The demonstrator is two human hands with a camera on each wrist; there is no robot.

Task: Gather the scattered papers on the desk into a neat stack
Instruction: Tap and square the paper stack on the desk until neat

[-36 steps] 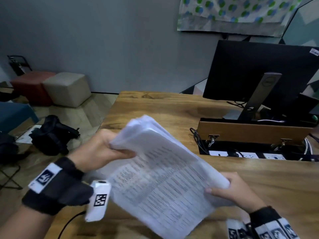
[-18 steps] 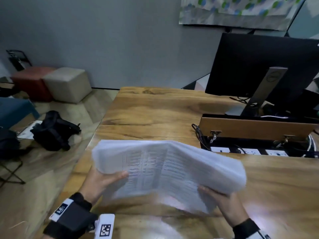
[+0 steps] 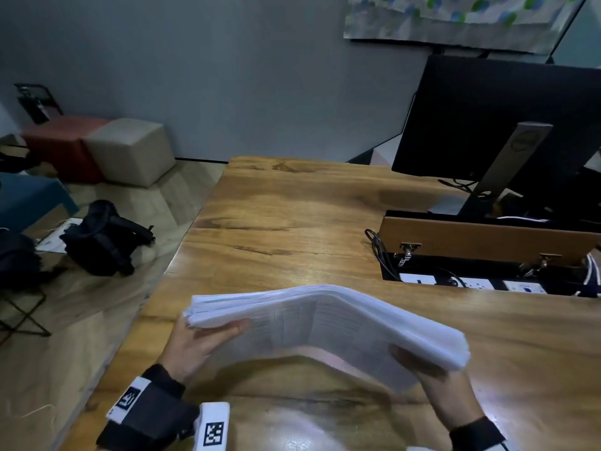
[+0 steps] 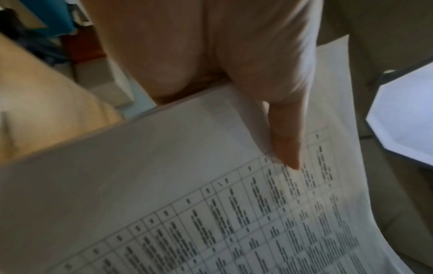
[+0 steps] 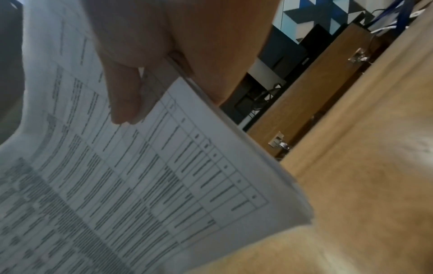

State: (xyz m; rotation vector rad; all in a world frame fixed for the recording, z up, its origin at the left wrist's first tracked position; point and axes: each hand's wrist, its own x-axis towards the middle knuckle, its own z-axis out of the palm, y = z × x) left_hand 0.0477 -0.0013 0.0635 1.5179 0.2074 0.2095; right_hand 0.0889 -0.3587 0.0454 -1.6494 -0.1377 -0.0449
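Fingers [image 4: 284, 140] of the left hand [image 3: 198, 345] clamp one short end of the papers [image 3: 325, 323], thumb on the printed face and the other digits hidden behind the sheets; the right hand [image 3: 435, 385] grasps the opposite end the same way, thumb [image 5: 125, 100] pressing a table of text. The stack is held just above the near part of the wooden surface [image 3: 292, 222], bowed upward in the middle, probably because both ends are being pushed inward to loosen the sheets so that they can be squared. At the left end the edges look fanned and uneven, so a tap of the long edge on the wood seems the likely next need. No loose sheets show elsewhere. Farther back are an open cable tray [image 3: 487, 271] and a monitor [image 3: 487, 125], well clear of the stack.
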